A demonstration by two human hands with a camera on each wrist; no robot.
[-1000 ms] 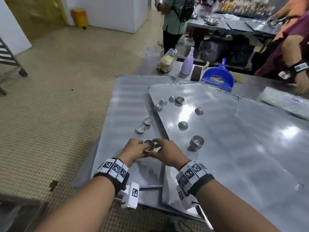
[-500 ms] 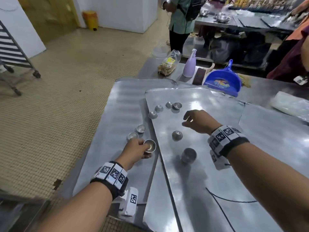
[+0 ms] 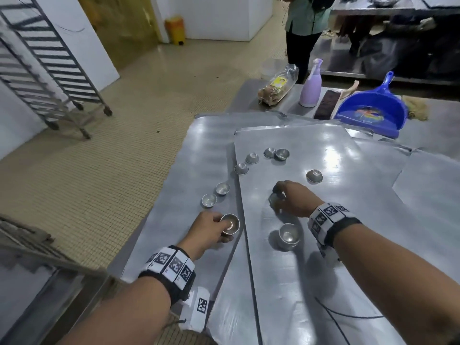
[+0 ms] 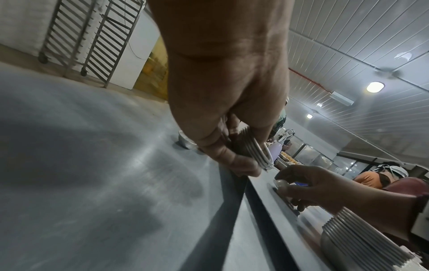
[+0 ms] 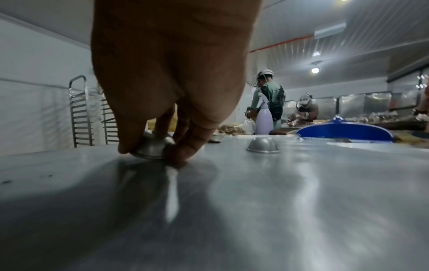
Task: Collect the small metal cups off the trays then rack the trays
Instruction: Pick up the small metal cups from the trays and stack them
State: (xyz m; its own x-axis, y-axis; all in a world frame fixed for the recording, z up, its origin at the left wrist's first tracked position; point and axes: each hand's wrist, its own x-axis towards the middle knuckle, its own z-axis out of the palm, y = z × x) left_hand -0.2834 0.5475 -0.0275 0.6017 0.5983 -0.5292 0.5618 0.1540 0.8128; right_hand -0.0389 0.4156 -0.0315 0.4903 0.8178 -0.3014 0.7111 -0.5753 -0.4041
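Observation:
My left hand [image 3: 222,227] grips a nested stack of small metal cups [image 3: 230,224] at the right edge of the lower tray [image 3: 199,158]; the left wrist view shows the stacked rims [image 4: 255,152] between thumb and fingers. My right hand [image 3: 281,197] pinches an upturned cup [image 5: 154,146] that sits on the top tray [image 3: 323,257]. A second stack of cups [image 3: 288,234] stands just near of that hand. Several single cups lie beyond, such as one upturned [image 3: 314,176] and two on the lower tray [image 3: 222,188].
A wheeled tray rack [image 3: 49,70] stands on the tiled floor at the far left. Behind the trays are a blue dustpan [image 3: 371,110], a purple spray bottle [image 3: 311,88], a brush [image 3: 326,104] and a bag of food [image 3: 277,87]. A person [image 3: 306,26] stands beyond the table.
My right hand left the stack in my left hand, reached over the top tray and came down on an upturned cup. The left hand kept its stack in place.

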